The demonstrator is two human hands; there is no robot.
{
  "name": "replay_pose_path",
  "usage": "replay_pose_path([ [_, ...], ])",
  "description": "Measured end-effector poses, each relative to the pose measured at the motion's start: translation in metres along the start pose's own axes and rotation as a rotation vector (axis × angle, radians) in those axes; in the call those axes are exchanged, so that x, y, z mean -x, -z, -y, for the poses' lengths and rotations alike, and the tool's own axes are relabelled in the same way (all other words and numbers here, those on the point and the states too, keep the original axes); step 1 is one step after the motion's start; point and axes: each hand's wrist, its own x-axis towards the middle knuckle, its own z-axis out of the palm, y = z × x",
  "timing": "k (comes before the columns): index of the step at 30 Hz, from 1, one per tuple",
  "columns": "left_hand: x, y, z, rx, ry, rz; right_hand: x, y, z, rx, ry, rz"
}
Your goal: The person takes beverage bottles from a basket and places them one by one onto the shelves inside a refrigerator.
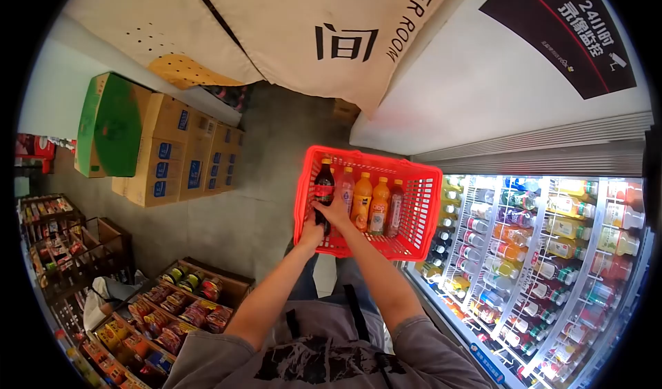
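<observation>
A red plastic basket (429,213) is in front of my body. Along its left side stands a cola bottle (324,173) with dark liquid, a red label and a yellow cap. My right hand (334,212) is closed around the middle of this bottle. Just below, my left hand (312,232) is closed by the bottle's lower part and the basket's left rim; my fingers there are mostly hidden. Several other bottles stand in the basket, among them a pale pink bottle (347,186), an orange juice bottle (362,199) and a reddish bottle (395,210).
A lit drinks cooler (510,265) with rows of bottles runs along the right. Stacked cardboard boxes (162,151) are at the left. Snack packs fill low display boxes (186,292) at lower left. A cloth curtain (289,31) hangs ahead above the grey floor (265,148).
</observation>
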Motion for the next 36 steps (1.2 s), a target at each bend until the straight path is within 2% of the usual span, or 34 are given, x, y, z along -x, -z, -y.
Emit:
replay_pose_path([
  [3, 0.015, 0.003, -0.026, -0.083, 0.067, 0.066, 0.0, -0.017, -0.011, 0.163, -0.056, -0.039],
  [5, 0.016, 0.002, -0.02, -0.107, 0.016, 0.002, -0.002, -0.018, -0.014, 0.179, -0.032, -0.076],
  [7, 0.007, 0.003, -0.002, -0.113, -0.061, 0.026, 0.004, 0.0, 0.002, 0.099, -0.112, 0.046],
  [10, -0.005, 0.006, 0.02, -0.146, -0.063, 0.047, 0.016, 0.008, 0.009, 0.078, -0.017, -0.057],
  [12, -0.02, 0.009, 0.039, -0.303, -0.339, 0.013, 0.027, 0.023, 0.022, 0.053, -0.048, -0.058],
  [13, -0.017, 0.011, 0.036, -0.306, -0.349, 0.032, 0.033, 0.031, 0.031, 0.026, -0.071, -0.046],
  [14, -0.015, 0.013, 0.031, -0.25, -0.252, 0.09, 0.038, 0.037, 0.036, 0.027, -0.075, -0.069],
  [15, -0.006, 0.013, 0.012, -0.195, -0.156, 0.148, 0.043, 0.042, 0.037, -0.075, 0.014, -0.088],
  [16, 0.014, 0.013, -0.019, -0.106, -0.099, 0.206, 0.047, 0.049, 0.039, -0.173, 0.106, -0.107],
  [17, 0.016, 0.012, -0.023, -0.106, -0.111, 0.23, 0.054, 0.057, 0.043, -0.162, 0.106, -0.131],
  [20, 0.021, 0.014, -0.035, 0.024, -0.341, 0.429, 0.083, 0.086, 0.076, -0.093, 0.092, -0.222],
  [23, 0.042, 0.006, -0.058, 0.005, -0.413, 0.516, 0.118, 0.116, 0.111, -0.373, 0.027, -0.244],
  [27, 0.075, -0.012, -0.084, 0.012, -0.523, 0.643, 0.131, 0.124, 0.082, -0.319, 0.137, -0.446],
  [28, 0.08, -0.016, -0.088, -0.07, -0.564, 0.617, 0.147, 0.137, 0.1, -0.432, 0.102, -0.427],
  [29, 0.084, -0.026, -0.095, -0.138, -0.623, 0.596, 0.164, 0.143, 0.114, -0.437, 0.107, -0.461],
  [30, 0.087, -0.038, -0.093, -0.263, -0.76, 0.483, 0.18, 0.155, 0.124, -0.368, 0.106, -0.519],
  [31, 0.12, -0.041, -0.117, -0.161, -0.708, 0.63, 0.192, 0.169, 0.127, -0.288, 0.105, -0.579],
  [33, 0.133, -0.064, -0.117, -0.064, -0.657, 0.774, 0.218, 0.185, 0.13, -0.461, 0.116, -0.616],
  [36, 0.165, -0.094, -0.117, -0.12, -0.744, 0.817, 0.25, 0.211, 0.11, -0.444, 0.196, -0.686],
])
